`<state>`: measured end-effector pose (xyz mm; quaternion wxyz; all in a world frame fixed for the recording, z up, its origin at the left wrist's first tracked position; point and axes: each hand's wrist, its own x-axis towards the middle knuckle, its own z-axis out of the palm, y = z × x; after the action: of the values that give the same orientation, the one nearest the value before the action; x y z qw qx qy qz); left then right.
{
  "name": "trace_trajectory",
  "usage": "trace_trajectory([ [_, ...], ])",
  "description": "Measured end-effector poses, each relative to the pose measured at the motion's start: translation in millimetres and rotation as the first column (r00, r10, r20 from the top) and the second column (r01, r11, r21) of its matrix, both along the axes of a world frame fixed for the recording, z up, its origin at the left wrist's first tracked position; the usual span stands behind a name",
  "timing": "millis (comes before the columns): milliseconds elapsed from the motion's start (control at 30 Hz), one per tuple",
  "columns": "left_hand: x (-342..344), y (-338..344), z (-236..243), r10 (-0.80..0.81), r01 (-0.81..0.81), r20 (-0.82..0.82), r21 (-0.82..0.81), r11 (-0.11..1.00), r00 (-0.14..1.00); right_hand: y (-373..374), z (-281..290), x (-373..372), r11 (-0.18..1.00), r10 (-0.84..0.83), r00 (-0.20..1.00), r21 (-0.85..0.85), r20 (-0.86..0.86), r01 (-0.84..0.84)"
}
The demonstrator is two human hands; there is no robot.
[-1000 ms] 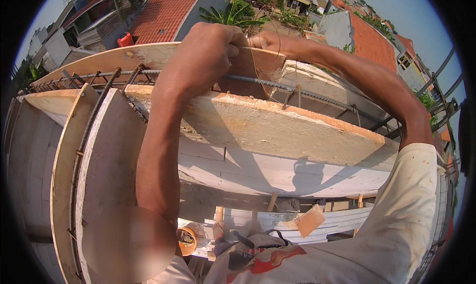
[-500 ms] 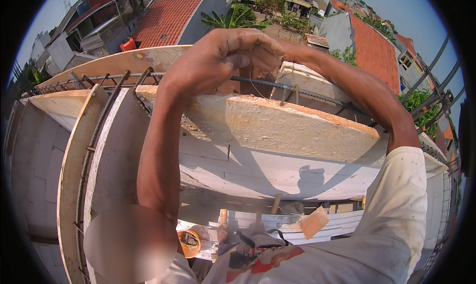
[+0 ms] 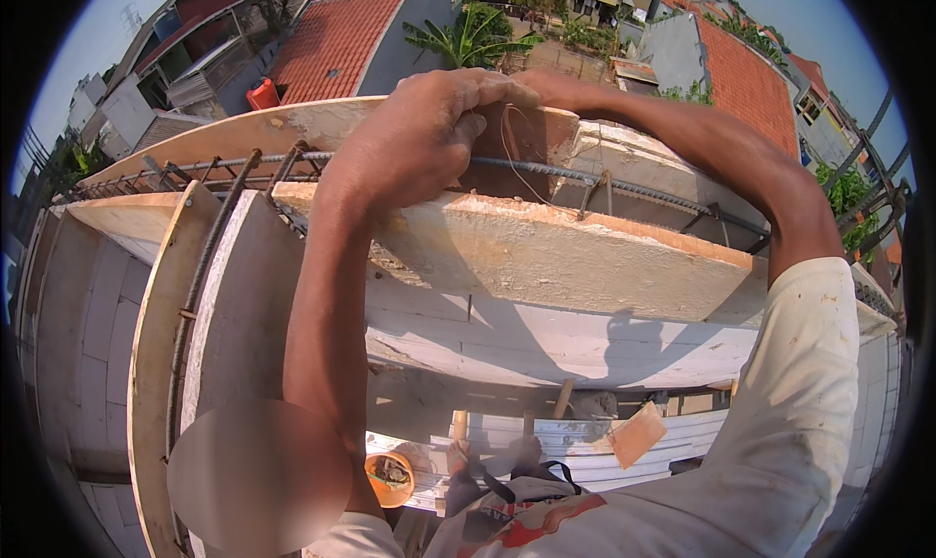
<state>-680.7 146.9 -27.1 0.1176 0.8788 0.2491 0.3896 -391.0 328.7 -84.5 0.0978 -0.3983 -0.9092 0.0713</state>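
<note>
Both hands meet over the far formwork board, above a gap between boards. My left hand [image 3: 429,134] is closed, its fingers curled and bent to the right at the top edge. A thin brown wire [image 3: 512,158] loops from under those fingertips into the gap. My right hand [image 3: 531,82] comes round from the far right and lies against the left fingertips; its own fingers are mostly hidden. Below the hands, a ribbed steel bar [image 3: 624,185] runs along the gap. The near form board [image 3: 546,251], crusted with pale cement, stands just this side of it.
Another curved board [image 3: 151,334] and an upright rebar [image 3: 200,266] stand at left. Far below are an orange bucket [image 3: 402,495], a tan board piece [image 3: 639,435] and pale planking [image 3: 575,439]. Bent rebar [image 3: 873,183] rises at right. Tiled roofs [image 3: 336,41] lie beyond.
My hands have shifted slightly within the view, and the left fingers have turned. The wire now shows as a wider loop beneath them. The whole view has moved a little.
</note>
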Motion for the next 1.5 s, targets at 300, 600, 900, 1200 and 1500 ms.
trace_trajectory([
  [300,12,-7,17,-0.090,0.075,-0.029,-0.333,0.940,0.995,86,-56,35,0.983,0.114,0.991,0.153,-0.065,-0.103],
  [600,1,-1,1,-0.004,0.009,0.023,-0.226,0.974,1.000,55,26,10,0.904,-0.357,0.896,0.145,-0.265,0.403],
  [900,10,-3,5,0.092,-0.091,-0.004,-0.166,0.982,0.996,-34,44,-2,0.628,-0.529,0.831,-0.737,-0.169,0.249],
  [1200,5,-9,4,0.131,-0.137,-0.046,-0.146,0.980,0.990,-120,88,-42,0.691,-0.601,0.472,-0.716,-0.644,-0.097],
  [1500,14,-20,11,0.230,-0.235,-0.145,-0.021,0.972,0.962,-87,69,-52,0.651,-0.671,0.443,-0.758,-0.594,-0.030],
])
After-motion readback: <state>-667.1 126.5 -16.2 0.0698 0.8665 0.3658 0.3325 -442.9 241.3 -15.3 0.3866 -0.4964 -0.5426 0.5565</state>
